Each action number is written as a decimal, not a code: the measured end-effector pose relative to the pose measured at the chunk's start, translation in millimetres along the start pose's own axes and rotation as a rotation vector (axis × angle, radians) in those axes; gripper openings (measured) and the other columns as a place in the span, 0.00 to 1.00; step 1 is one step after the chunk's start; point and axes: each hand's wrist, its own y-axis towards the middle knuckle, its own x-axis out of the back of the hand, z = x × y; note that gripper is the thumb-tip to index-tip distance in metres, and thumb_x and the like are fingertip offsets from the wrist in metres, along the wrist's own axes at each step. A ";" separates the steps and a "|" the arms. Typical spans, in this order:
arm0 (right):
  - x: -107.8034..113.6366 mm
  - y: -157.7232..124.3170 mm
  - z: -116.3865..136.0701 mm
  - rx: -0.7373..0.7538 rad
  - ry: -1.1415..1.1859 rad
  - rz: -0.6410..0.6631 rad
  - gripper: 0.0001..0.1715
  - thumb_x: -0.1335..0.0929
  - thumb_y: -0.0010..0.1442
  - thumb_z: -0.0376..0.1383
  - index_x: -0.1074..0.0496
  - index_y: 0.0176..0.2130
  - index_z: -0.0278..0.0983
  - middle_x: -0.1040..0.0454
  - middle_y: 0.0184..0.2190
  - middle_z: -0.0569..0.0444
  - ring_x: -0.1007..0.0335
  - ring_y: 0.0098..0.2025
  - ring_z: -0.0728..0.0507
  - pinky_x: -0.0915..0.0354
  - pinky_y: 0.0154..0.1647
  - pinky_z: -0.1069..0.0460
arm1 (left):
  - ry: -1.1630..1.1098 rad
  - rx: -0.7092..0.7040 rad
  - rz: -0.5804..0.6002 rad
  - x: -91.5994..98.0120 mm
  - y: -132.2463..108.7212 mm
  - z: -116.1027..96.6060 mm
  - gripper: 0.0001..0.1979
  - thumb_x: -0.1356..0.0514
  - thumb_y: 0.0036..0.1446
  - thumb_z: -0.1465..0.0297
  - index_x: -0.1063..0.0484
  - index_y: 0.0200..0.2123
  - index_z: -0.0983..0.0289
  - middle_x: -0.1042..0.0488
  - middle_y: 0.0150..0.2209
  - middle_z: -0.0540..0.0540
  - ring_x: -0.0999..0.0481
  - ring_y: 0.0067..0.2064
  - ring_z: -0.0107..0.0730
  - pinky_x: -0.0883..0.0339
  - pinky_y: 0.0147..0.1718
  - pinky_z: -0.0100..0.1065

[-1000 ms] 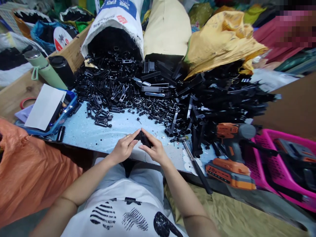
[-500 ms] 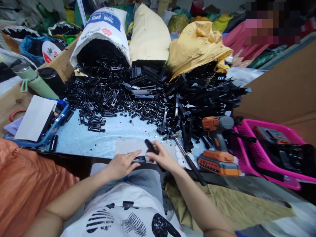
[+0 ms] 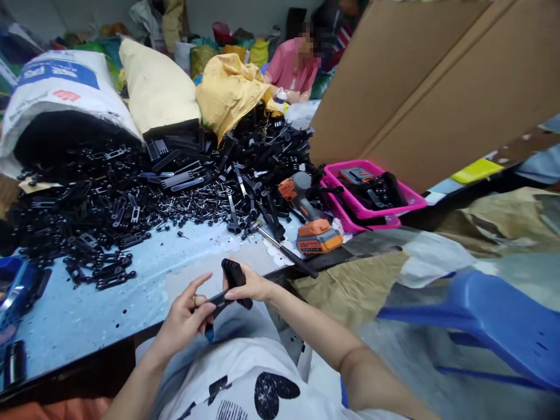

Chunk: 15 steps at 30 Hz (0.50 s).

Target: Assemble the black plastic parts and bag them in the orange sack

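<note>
My right hand is closed around a thick black plastic handle-like part with a ridged edge. My left hand pinches a flat black strip between thumb and fingers, its index finger raised. The strip meets the handle-like part between my hands; whether they are joined I cannot tell. Both are held over my lap, at the table's near edge. A grey sheet lies on the table just beyond. Nearby on the right are a hammer and an orange cordless drill.
Heaps of black parts and small screws cover the table's back, before a white sack and a yellow sack. A pink basket and a blue stool are at right. A person sits beyond.
The view has swung to the right, bringing the blue stool into sight. My hands have lifted the black parts off the grey sheet toward my lap, and the handle-like part is turned.
</note>
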 end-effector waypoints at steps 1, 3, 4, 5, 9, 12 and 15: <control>1.0 -3.8 2.1 0.052 -0.142 -0.068 0.28 0.26 0.44 0.45 0.41 0.37 0.37 0.31 0.28 0.58 0.33 0.28 0.50 0.35 0.29 0.53 | 0.089 0.005 -0.077 -4.0 4.3 0.5 0.34 0.44 0.57 0.55 0.48 0.62 0.61 0.31 0.22 0.46 0.34 0.17 0.23 0.39 0.17 0.25; 10.4 -14.0 9.9 0.152 -0.449 -0.160 0.25 0.27 0.47 0.40 0.39 0.41 0.38 0.30 0.32 0.55 0.33 0.33 0.48 0.36 0.34 0.53 | 0.254 -0.019 -0.187 -9.7 13.3 5.0 0.34 0.45 0.58 0.57 0.51 0.64 0.59 0.27 0.29 0.50 0.27 0.24 0.27 0.31 0.26 0.31; 21.2 -20.5 16.0 0.199 -0.587 -0.214 0.23 0.28 0.48 0.38 0.38 0.41 0.38 0.30 0.34 0.54 0.33 0.34 0.48 0.36 0.36 0.52 | 0.321 -0.052 -0.215 -10.7 17.4 9.0 0.34 0.46 0.59 0.58 0.54 0.64 0.59 0.26 0.36 0.53 0.24 0.31 0.31 0.29 0.33 0.35; 37.3 -28.1 23.6 0.239 -0.709 -0.307 0.22 0.29 0.48 0.38 0.38 0.42 0.39 0.30 0.35 0.53 0.33 0.35 0.47 0.36 0.37 0.51 | 0.378 -0.094 -0.238 -10.0 20.8 14.1 0.34 0.46 0.59 0.58 0.56 0.65 0.58 0.27 0.44 0.57 0.24 0.40 0.35 0.29 0.41 0.39; 152.4 -70.8 68.0 0.306 -1.036 -1.186 0.23 0.31 0.52 0.43 0.38 0.44 0.38 0.32 0.41 0.47 0.33 0.41 0.42 0.37 0.41 0.47 | 0.501 -0.195 -0.354 9.0 24.7 36.4 0.34 0.47 0.59 0.59 0.57 0.65 0.59 0.39 0.58 0.64 0.36 0.58 0.44 0.38 0.53 0.48; 253.9 -110.7 101.6 0.113 -1.160 -1.664 0.25 0.33 0.55 0.45 0.40 0.48 0.36 0.32 0.43 0.42 0.34 0.44 0.39 0.40 0.46 0.44 | 0.518 -0.142 -0.433 30.1 21.8 47.8 0.33 0.48 0.59 0.57 0.53 0.64 0.61 0.37 0.56 0.64 0.33 0.55 0.45 0.34 0.50 0.48; 320.4 -142.9 118.9 -0.145 -1.131 -1.759 0.29 0.32 0.54 0.48 0.42 0.49 0.35 0.31 0.44 0.37 0.36 0.45 0.37 0.43 0.46 0.40 | 0.554 -0.092 -0.479 44.4 19.2 52.7 0.34 0.48 0.58 0.54 0.51 0.63 0.62 0.36 0.54 0.65 0.32 0.53 0.46 0.32 0.48 0.48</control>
